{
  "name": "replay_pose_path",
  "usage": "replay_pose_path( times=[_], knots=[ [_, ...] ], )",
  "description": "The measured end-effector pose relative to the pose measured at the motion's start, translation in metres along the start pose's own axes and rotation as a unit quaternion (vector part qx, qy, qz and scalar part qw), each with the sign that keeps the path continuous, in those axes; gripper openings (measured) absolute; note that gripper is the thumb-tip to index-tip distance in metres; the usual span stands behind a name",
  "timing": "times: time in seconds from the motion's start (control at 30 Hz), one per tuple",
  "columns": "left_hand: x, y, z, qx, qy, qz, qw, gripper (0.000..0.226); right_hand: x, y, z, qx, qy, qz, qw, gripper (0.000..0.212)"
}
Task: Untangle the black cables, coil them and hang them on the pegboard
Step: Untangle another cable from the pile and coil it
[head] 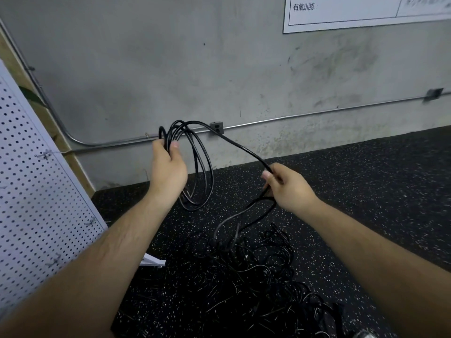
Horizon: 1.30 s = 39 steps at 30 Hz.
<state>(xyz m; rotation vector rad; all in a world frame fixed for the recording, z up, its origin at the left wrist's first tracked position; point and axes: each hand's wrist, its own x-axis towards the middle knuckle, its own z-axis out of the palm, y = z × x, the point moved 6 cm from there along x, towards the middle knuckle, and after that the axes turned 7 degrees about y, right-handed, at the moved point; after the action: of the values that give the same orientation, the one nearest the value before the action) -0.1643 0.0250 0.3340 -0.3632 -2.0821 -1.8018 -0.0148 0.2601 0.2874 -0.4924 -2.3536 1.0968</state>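
Hangs as a coil (199,152) of several loops of glossy black round cable, gripped at its upper left edge by the left hand (168,164), fingers (174,146) curled round the bunched turns. Leaves the top of the coil as one free strand (244,148), long axis slanting down and to the right of the coil, and ends pinched in the right hand (290,189), thumb and curled fingers (267,175) closed narrow on it. Drops below that hand in slack lines to a tangled heap (244,264) of thin black cables, lying below and right of the coil on the black speckled rubber floor (366,191).

Reads as coiling in hand, with much of the heap not yet sorted. Calls, most likely, for swinging the right hand up and left towards the coil to lay one more turn. Puts the right hand nearer the heap, so a snag there could drag.

Shows open air between the two hands, nothing crossing the strand. Stands close to the left of the coil a white perforated metal pegboard (36,191), with small wire hooks (90,222) that look bare, nearer the left hand. Closes off the space behind the coil with a grey concrete wall (170,57) and a thin metal conduit (292,117).
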Motion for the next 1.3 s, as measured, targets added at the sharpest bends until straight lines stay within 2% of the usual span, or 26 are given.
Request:
replay_pose_path(
  times=[0.1, 0.2, 0.3, 0.37, 0.43, 0.53, 0.67, 0.83, 0.93, 1.1, 1.23, 1.3],
  knots=[
    [-0.008, -0.001, 0.016, -0.028, -0.033, -0.034, 0.998, 0.016, -0.006, -0.016, 0.008, 0.021, -0.015, -0.017, 0.999, 0.019],
    [-0.012, 0.004, 0.024, -0.059, -0.054, -0.048, 0.996, 0.015, -0.014, -0.028, 0.019, -0.006, -0.054, -0.037, 0.998, 0.028],
    [-0.014, 0.005, 0.027, -0.079, -0.076, -0.06, 0.992, 0.026, -0.016, -0.032, 0.027, -0.025, -0.061, -0.04, 0.997, 0.032],
    [-0.015, 0.004, 0.028, -0.093, -0.088, -0.065, 0.99, 0.025, -0.016, -0.034, 0.031, -0.01, -0.08, -0.029, 0.996, 0.035],
    [-0.016, 0.006, 0.029, -0.116, -0.096, -0.063, 0.987, 0.014, -0.018, -0.035, 0.037, 0.019, -0.12, 0.003, 0.993, 0.039],
    [-0.019, 0.01, 0.032, -0.127, -0.105, -0.045, 0.985, 0.013, -0.026, -0.038, 0.046, 0.009, -0.187, 0.033, 0.982, 0.043],
    [-0.024, 0.009, 0.035, -0.12, -0.119, -0.032, 0.985, 0.012, -0.033, -0.045, 0.055, -0.033, -0.226, 0.038, 0.973, 0.052],
    [-0.037, 0.02, 0.037, -0.065, -0.148, -0.004, 0.987, 0.024, -0.04, -0.053, 0.057, -0.078, -0.282, 0.017, 0.956, 0.061],
    [-0.045, 0.027, 0.037, -0.035, -0.185, 0.007, 0.982, 0.028, -0.049, -0.067, 0.052, -0.123, -0.319, -0.036, 0.939, 0.057],
    [-0.055, 0.026, 0.046, -0.029, -0.298, 0.021, 0.954, 0.014, -0.056, -0.084, 0.045, -0.177, -0.355, -0.121, 0.91, 0.021],
    [-0.07, 0.02, 0.054, 0.037, -0.378, 0.045, 0.924, 0.011, -0.044, -0.088, 0.031, -0.178, -0.29, -0.171, 0.924, 0.013],
    [-0.077, 0.018, 0.056, 0.049, -0.394, 0.03, 0.918, 0.009, -0.035, -0.088, 0.016, -0.188, -0.24, -0.186, 0.934, 0.018]
  ],
)
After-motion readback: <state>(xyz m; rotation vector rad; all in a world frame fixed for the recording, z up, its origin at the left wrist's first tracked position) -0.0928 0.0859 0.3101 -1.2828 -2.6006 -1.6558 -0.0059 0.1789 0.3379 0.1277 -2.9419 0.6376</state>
